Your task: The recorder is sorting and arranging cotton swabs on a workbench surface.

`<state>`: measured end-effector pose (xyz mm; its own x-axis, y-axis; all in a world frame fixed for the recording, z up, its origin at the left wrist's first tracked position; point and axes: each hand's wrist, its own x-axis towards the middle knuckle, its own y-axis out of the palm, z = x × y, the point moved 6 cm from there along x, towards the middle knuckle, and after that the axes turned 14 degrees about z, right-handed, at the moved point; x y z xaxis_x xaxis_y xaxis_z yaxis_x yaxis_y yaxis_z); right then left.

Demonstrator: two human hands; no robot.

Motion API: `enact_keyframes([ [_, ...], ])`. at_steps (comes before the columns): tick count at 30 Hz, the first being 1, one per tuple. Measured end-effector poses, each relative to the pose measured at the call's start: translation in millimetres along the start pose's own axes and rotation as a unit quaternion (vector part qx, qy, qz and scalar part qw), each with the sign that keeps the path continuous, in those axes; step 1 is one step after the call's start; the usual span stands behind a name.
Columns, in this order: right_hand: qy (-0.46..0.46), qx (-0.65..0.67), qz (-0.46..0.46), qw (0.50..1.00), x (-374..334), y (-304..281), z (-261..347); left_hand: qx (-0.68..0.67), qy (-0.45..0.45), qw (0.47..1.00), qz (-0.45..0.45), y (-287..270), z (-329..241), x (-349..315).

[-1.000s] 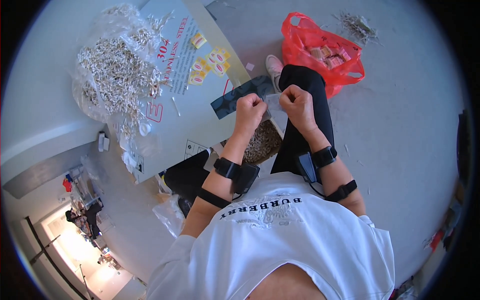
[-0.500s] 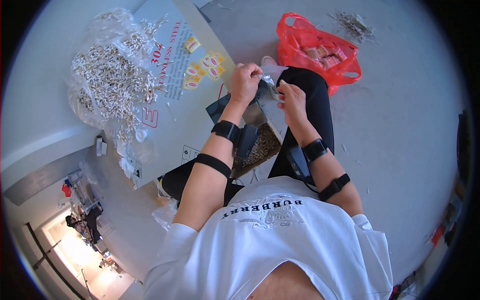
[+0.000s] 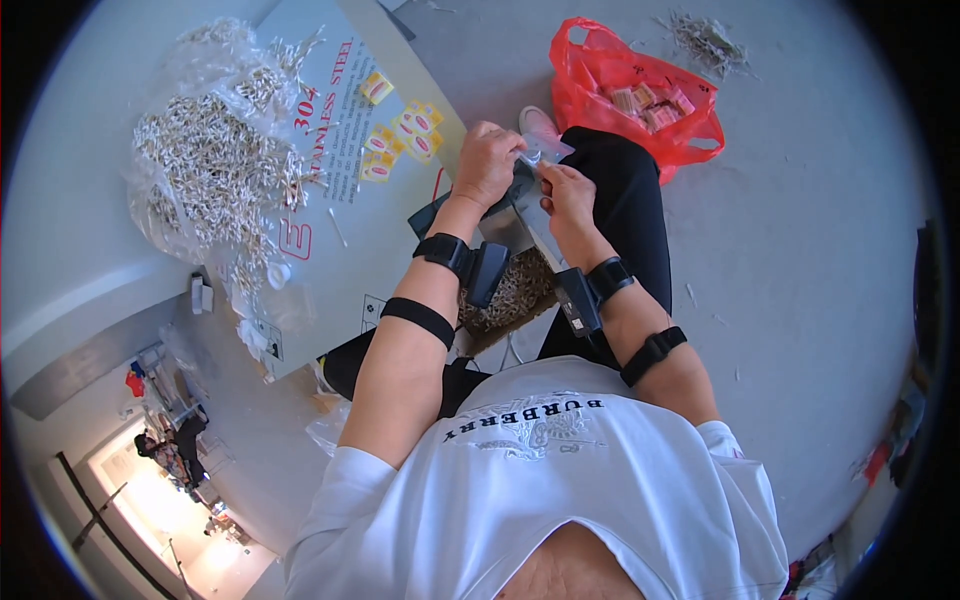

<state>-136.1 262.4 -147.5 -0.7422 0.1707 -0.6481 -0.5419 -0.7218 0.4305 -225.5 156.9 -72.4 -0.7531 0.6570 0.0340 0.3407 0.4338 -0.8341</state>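
Observation:
My left hand [image 3: 487, 165] is closed, pinching a small clear plastic bag [image 3: 548, 149] above the gap between my knees. Opposite it, my right hand [image 3: 567, 196] has its thumb and fingers pressed together at the same bag's near edge. What lies inside the bag is too small to make out. Below my wrists stands an open box [image 3: 535, 312] holding many loose cotton swabs [image 3: 511, 289]. A dark, shiny panel [image 3: 432, 217] shows beside my left wrist, partly covered by it.
On the board-topped table [image 3: 345, 230] at left, a large clear bag [image 3: 150, 205] spills cotton swabs. Yellow-and-white cards [image 3: 415, 128] lie near its right edge. A red plastic bag [image 3: 585, 75] with pink packs sits on the floor, near a scattered swab pile [image 3: 708, 44].
My right hand has moved up and left, closing from loosely spread fingers onto the plastic bag. The left hand stays nearly where it was, still pinching.

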Motion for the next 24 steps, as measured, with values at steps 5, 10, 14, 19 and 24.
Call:
enact_keyframes([
  [5,-0.004,-0.012,-0.015,1.000,-0.6,-0.8,-4.4,0.018,0.005,1.000,0.016,4.9,2.1,-2.1],
  [10,-0.002,-0.034,-0.030,0.999,3.6,0.9,-6.8,0.052,-0.003,0.998,0.027,6.4,3.7,-2.4],
  [14,-0.004,-0.001,-0.062,0.998,5.5,-0.7,-9.8,0.076,-0.004,0.995,0.060,7.8,3.4,-1.7],
  [19,-0.026,0.017,-0.059,0.998,12.5,-4.2,-13.6,0.074,-0.015,0.995,0.070,9.2,3.2,2.7],
  [24,-0.014,-0.005,-0.066,0.998,11.0,-1.3,-17.6,0.087,-0.011,0.991,0.101,11.9,16.3,3.5],
])
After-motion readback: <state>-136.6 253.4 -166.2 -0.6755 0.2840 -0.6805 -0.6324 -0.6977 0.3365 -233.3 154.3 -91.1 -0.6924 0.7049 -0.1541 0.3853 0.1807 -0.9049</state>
